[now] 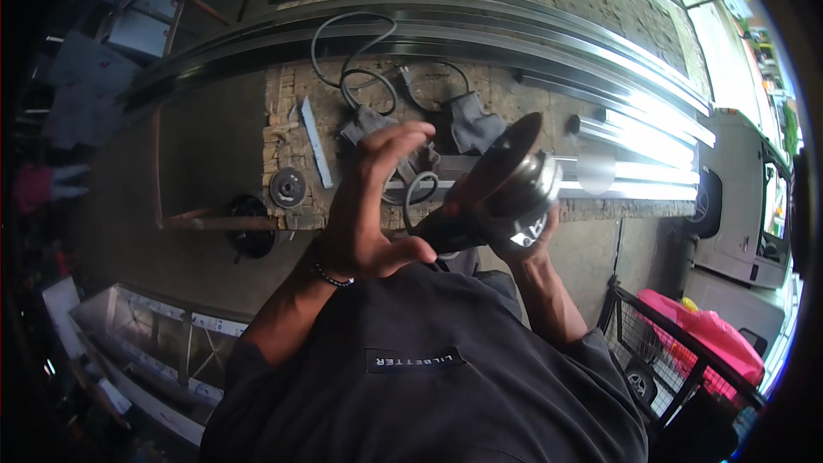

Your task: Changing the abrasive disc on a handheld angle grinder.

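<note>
Your right hand (pixel 536 250) grips the angle grinder (pixel 542 184), which sits between your two hands; blur makes its exact finger placement hard to tell. Your left hand (pixel 367 206), thumb and fingers spread wide, hovers just left of the grinder.

Bars (pixel 446 33) run lengthwise along the tabletop (pixel 282 124), jutting past its left edge; a cord (pixel 315 51) loops over them; nearer lies a strip (pixel 316 144) inside the left edge, with a disc (pixel 288 189) at the near left corner; right of the strip are two gloves (pixel 474 123); tubes (pixel 634 139) lie toward the right edge; beyond that edge stands a vehicle (pixel 744 214).
</note>
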The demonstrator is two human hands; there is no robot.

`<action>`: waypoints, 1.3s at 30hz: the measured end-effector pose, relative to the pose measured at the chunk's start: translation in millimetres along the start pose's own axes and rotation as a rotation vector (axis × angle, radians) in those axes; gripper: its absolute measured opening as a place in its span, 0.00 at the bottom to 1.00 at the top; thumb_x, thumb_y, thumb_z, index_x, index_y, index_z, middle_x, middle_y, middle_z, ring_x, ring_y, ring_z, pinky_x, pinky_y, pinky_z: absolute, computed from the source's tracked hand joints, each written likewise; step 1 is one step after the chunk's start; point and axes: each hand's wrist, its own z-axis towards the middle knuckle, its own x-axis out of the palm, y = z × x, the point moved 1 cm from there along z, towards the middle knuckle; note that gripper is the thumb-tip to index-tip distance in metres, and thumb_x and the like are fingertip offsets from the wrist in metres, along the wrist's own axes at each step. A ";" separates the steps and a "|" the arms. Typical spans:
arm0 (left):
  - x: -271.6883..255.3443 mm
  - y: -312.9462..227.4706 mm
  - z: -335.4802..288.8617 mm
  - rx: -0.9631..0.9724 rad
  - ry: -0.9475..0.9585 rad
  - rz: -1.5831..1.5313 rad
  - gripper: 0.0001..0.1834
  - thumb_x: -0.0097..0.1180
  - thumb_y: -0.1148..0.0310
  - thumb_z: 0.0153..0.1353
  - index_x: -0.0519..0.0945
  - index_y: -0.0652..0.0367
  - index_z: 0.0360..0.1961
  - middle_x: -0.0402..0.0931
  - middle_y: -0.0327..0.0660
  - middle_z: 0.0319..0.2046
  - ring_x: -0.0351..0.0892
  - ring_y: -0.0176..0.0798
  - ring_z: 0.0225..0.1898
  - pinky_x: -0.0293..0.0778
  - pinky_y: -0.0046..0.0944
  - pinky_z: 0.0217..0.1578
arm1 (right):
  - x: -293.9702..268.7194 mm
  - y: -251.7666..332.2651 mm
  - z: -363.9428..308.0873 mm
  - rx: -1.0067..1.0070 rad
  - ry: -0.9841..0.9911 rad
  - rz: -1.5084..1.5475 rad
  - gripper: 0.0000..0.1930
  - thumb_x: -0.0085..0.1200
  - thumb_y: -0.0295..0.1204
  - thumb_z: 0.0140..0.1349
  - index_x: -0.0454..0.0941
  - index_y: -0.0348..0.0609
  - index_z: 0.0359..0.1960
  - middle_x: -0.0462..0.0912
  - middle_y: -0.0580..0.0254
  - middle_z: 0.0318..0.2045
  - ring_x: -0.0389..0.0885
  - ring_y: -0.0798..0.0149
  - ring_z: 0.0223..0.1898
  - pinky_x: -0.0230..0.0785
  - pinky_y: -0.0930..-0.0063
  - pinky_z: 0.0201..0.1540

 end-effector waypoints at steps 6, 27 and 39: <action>-2.0 8.1 15.3 0.011 0.192 -0.192 0.66 0.55 0.22 0.49 0.52 0.65 0.73 0.55 0.61 0.71 0.60 0.61 0.71 0.58 0.56 0.68 | 26.3 10.6 -5.3 0.126 0.126 0.173 0.39 0.55 0.49 0.56 0.66 0.32 0.64 0.80 0.45 0.53 0.83 0.53 0.51 0.76 0.63 0.56; -31.1 -6.5 17.8 0.235 0.313 0.045 0.64 0.57 0.23 0.43 0.61 0.66 0.69 0.69 0.58 0.61 0.80 0.62 0.53 0.78 0.50 0.53 | 55.6 7.9 -10.6 0.428 0.149 -0.032 0.44 0.59 0.52 0.44 0.73 0.23 0.55 0.83 0.45 0.43 0.86 0.57 0.41 0.79 0.69 0.46; -40.9 -11.0 0.2 -0.105 0.408 -0.192 0.66 0.77 0.37 0.35 0.60 0.68 0.68 0.69 0.63 0.60 0.73 0.58 0.62 0.72 0.53 0.59 | 55.7 0.2 -5.2 0.496 0.242 -0.136 0.40 0.58 0.51 0.44 0.76 0.25 0.51 0.83 0.48 0.39 0.84 0.59 0.40 0.74 0.72 0.45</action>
